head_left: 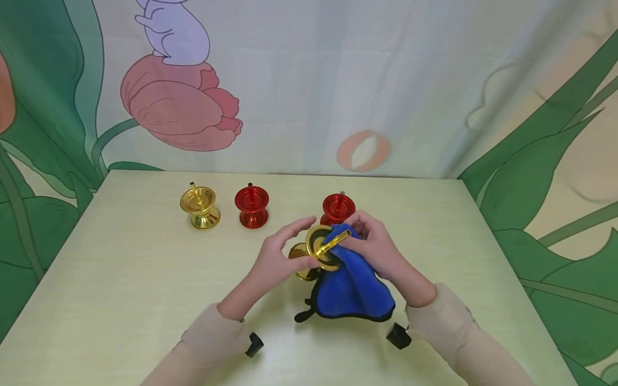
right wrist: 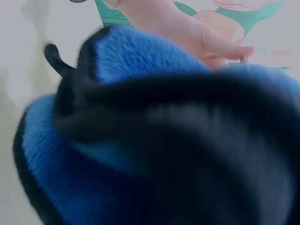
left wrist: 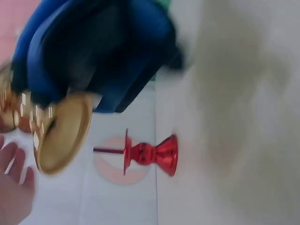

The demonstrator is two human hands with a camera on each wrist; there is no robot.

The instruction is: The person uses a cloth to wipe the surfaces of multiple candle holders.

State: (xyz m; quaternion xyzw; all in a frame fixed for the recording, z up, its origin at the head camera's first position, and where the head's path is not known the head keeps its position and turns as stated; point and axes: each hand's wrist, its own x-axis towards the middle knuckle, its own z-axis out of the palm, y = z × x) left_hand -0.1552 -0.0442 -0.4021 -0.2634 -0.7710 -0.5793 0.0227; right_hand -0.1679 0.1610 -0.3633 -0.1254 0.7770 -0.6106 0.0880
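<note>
A gold candle holder [head_left: 313,245] is tilted above the table between my hands, its dish and spike toward the head camera. My right hand [head_left: 374,244] pinches a blue plush cloth [head_left: 351,284] with black edging against the dish; its fingertips are partly hidden. My left hand [head_left: 277,257] spans the holder's other side, with fairly straight fingers and the thumb at the rim. In the left wrist view, left fingers [left wrist: 16,164] appear apart from the gold dish [left wrist: 68,133]. The cloth [right wrist: 136,56] covers most of the right wrist view.
At the back left stand another gold candle holder [head_left: 204,206] and a red candle holder [head_left: 252,206]. A second red holder [head_left: 338,208] stands just behind my right hand. A patterned curtain [head_left: 299,96] hangs along the table's [head_left: 145,300] far edge.
</note>
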